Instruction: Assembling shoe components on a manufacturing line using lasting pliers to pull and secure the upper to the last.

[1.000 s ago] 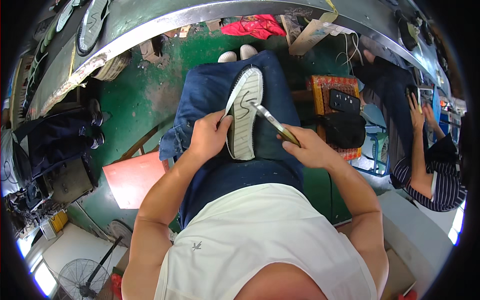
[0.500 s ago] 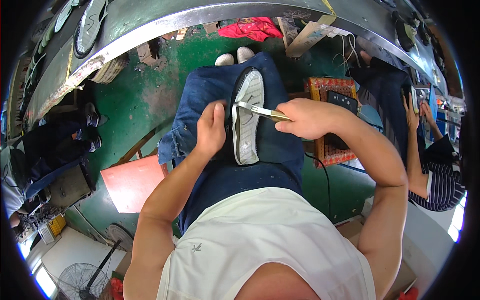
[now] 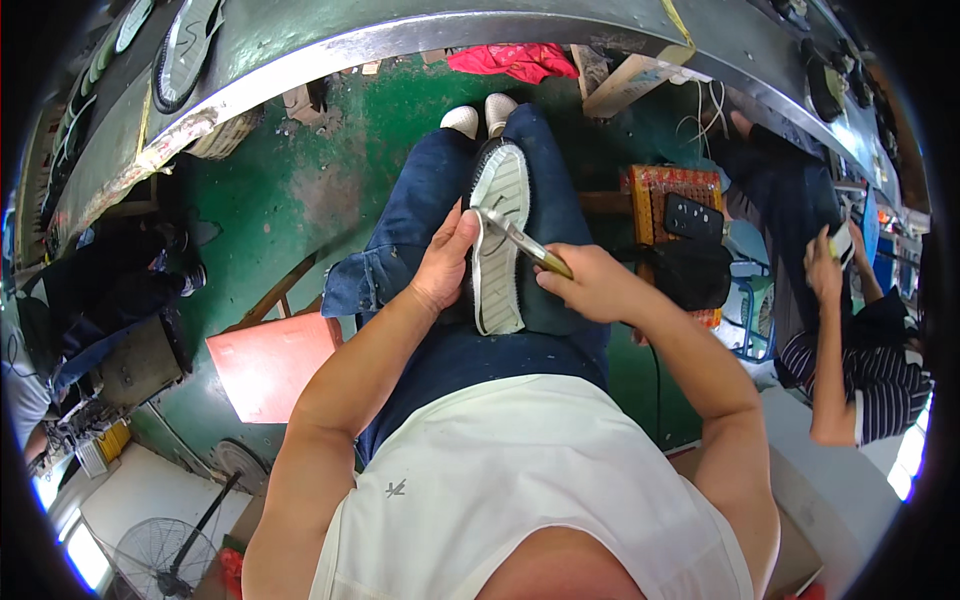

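A shoe (image 3: 499, 290) rests between my thighs, its pale, ridged bottom facing up and a dark rim around the far end. My left hand (image 3: 446, 252) is closed at the shoe's left edge, thumb along the rim; its other fingers are partly hidden. In my right hand (image 3: 590, 283) is a pair of metal pincers (image 3: 525, 243) with a brass-coloured handle, reaching left across the shoe. The pincers' head meets the left edge beside my left thumb. Whether the jaws bite the material is too small to tell.
Ahead stands a metal-edged workbench (image 3: 420, 30) with another shoe (image 3: 187, 50) on it. To the right, a beaded seat (image 3: 655, 190) carries a black phone-like device (image 3: 693, 217); a co-worker (image 3: 850, 370) sits beyond. A pink seat (image 3: 272, 365) and a fan (image 3: 170, 555) are at left.
My left hand has moved right and closed at the shoe's edge. My right hand has come down and left, tilting the pincers more steeply. The shoe has shifted slightly in view.
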`<state>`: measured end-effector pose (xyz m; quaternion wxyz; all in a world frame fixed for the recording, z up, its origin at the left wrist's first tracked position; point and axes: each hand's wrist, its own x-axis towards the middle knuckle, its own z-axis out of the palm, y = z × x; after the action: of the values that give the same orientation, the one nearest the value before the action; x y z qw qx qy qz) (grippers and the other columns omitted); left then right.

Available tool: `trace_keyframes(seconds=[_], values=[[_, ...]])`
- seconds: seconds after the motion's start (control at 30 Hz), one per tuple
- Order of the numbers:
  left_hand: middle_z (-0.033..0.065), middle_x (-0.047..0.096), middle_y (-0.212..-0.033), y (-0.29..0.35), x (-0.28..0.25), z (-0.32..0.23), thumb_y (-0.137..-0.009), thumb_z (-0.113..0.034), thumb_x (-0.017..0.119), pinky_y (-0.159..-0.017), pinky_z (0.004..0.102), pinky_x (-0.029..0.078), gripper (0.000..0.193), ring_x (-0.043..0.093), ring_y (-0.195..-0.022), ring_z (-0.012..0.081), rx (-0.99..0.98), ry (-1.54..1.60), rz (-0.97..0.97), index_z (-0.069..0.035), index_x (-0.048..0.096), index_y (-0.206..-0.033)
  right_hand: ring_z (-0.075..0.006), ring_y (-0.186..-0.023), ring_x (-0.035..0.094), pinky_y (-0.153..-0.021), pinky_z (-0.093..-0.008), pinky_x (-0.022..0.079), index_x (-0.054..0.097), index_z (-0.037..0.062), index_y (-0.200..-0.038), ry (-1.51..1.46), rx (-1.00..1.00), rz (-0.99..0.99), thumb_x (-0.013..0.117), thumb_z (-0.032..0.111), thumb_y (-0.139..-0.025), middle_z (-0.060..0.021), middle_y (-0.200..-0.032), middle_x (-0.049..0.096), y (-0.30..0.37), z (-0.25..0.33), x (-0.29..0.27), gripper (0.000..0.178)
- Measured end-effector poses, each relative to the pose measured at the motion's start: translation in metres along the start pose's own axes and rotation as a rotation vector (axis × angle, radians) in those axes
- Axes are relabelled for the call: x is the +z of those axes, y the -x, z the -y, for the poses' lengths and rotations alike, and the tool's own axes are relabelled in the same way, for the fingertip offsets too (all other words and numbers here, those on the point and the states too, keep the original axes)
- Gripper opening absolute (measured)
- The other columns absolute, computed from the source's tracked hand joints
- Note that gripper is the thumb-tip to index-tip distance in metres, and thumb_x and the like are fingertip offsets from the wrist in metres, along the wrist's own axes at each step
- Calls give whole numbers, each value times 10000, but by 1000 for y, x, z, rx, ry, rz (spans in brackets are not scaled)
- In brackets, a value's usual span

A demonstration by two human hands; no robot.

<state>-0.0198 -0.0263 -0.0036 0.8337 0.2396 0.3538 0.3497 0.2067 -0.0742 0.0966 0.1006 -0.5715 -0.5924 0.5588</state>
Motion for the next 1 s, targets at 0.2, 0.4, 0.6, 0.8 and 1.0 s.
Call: trace_keyframes(seconds=[0.2, 0.4, 0.6, 0.8, 1.0], values=[[40, 613, -1320, 2, 17, -2, -1035, -344, 595, -1023, 299, 463, 583, 577, -1174, 132, -14, -29, -69, -78, 416, -1521, -74, -508, 466, -452, -232, 367, 623, 49, -992, -652, 213, -31, 603, 276, -1015, -21, -766, 627, -2, -26, 50, 229], [60, 628, -1282, -5, 29, -9, -1032, -298, 595, -1006, 301, 472, 524, 586, -1149, 141, 33, -137, -113, -26, 476, -1464, -116, -686, 622, -460, -217, 459, 615, -9, -1117, -1072, 243, 266, 634, 242, -996, -73, -887, 661, -4, -65, 22, 280], [91, 667, -1156, -11, 37, -25, -1003, -284, 612, -923, 326, 511, 404, 629, -1036, 159, -104, -278, -184, -6, 566, -1293, -182, -836, 707, -576, -319, 572, 616, -21, -1142, -508, 283, 241, 557, 277, -1033, -104, -990, 698, 19, -31, -49, 322], [110, 665, -1141, -12, 42, -23, -970, -276, 630, -896, 338, 517, 428, 630, -1025, 188, -113, -461, -182, 3, 557, -1286, -281, -699, 655, -661, -419, 497, 634, -29, -979, -33, -127, -146, 441, 387, -1068, -163, -754, 654, -24, 2, -33, 467], [127, 656, -1198, -9, 43, -35, -938, -254, 673, -945, 354, 510, 485, 635, -1060, 200, -228, -485, -115, 5, 542, -1327, -377, -670, 628, -681, -448, 493, 611, -39, -869, 108, -160, -146, 528, 356, -1029, -214, -706, 618, -14, -1, -30, 435]])
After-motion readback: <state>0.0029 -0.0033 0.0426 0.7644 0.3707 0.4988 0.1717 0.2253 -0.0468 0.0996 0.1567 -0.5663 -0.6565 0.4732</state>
